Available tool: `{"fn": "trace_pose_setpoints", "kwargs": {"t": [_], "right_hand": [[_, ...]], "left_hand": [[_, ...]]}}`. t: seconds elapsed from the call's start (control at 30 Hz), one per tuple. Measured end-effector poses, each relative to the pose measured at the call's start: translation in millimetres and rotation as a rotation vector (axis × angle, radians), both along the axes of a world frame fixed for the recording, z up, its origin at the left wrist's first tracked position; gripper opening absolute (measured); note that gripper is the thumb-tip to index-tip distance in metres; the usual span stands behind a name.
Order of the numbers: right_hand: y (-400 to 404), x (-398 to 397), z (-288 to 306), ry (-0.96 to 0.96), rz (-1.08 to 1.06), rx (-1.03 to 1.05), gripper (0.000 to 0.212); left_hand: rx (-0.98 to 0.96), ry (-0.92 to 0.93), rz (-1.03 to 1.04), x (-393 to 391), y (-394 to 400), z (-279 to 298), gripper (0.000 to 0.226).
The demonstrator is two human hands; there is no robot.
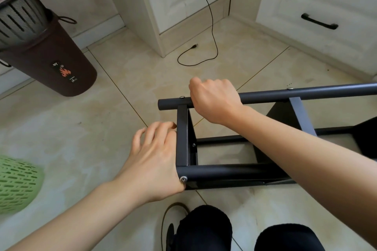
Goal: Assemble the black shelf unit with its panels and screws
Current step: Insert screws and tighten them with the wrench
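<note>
The black shelf unit (224, 171) lies on its side on the tiled floor, its round tubes running left to right and flat panels joined between them. My right hand (214, 101) grips the far upper tube (306, 92) from above, near its left end. My left hand (155, 155) presses against the outer face of the end panel (182, 134), fingers spread and slightly bent, thumb side by the near tube's end. Silver screws show at the near tube's end (183, 178), inside the end panel (193, 145) and on top of the far tube (182, 97).
A brown bin (55, 57) with a grey insert stands at the left. A green perforated basket (18, 181) sits at the left edge. A black cable (212, 32) trails over the floor in front of white cabinets (318, 6). My knees (204, 228) are at the bottom.
</note>
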State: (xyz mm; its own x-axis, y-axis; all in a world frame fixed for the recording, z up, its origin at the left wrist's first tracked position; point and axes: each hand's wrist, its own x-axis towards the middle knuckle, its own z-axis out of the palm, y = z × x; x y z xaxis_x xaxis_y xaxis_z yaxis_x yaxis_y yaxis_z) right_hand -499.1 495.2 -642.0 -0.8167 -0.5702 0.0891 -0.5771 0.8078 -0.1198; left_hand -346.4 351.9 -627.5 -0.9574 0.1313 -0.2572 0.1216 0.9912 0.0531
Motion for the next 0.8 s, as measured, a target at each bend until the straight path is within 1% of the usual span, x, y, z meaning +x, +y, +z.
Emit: {"fn": "trace_pose_setpoints", "kwargs": {"t": [0.07,0.2,0.3,0.4,0.5,0.57,0.63,0.7,0.73,0.8], "right_hand": [[-0.6,-0.9,-0.1,0.003,0.002,-0.004,0.007],[-0.9,0.7,-2.1,0.016,-0.001,-0.001,0.007],[-0.8,1.8,-3.0,0.016,-0.003,0.003,0.007],[-1.1,2.3,-2.2,0.014,-0.006,0.004,0.006],[-1.0,3.3,-2.9,0.023,0.004,0.007,0.007],[-0.8,3.4,-3.3,0.028,0.003,0.010,0.007],[-0.4,2.6,-3.2,0.033,0.000,0.011,0.007],[0.0,2.0,-3.1,0.035,0.000,0.008,0.007],[0.3,1.9,-3.0,0.032,-0.001,0.007,0.007],[0.6,2.3,-2.8,0.032,-0.002,-0.001,0.007]], "left_hand": [[0.034,-0.010,-0.024,-2.0,-1.6,-1.3,0.091],[0.187,-0.058,-0.049,-2.1,-4.6,-4.0,0.085],[0.251,-0.054,-0.057,-1.2,-4.4,-5.4,0.083],[0.243,-0.047,-0.053,-1.6,-4.6,-7.9,0.099],[0.194,0.009,-0.047,-0.2,-4.2,-10.0,0.115],[0.200,0.061,-0.038,0.8,-3.4,-9.5,0.118],[0.204,0.123,-0.027,2.8,-1.9,-8.6,0.114],[0.248,0.167,0.019,7.3,-0.7,-9.6,0.110],[0.303,0.173,0.060,9.9,-0.3,-10.5,0.113],[0.401,0.143,0.124,12.5,0.0,-12.5,0.129]]}}
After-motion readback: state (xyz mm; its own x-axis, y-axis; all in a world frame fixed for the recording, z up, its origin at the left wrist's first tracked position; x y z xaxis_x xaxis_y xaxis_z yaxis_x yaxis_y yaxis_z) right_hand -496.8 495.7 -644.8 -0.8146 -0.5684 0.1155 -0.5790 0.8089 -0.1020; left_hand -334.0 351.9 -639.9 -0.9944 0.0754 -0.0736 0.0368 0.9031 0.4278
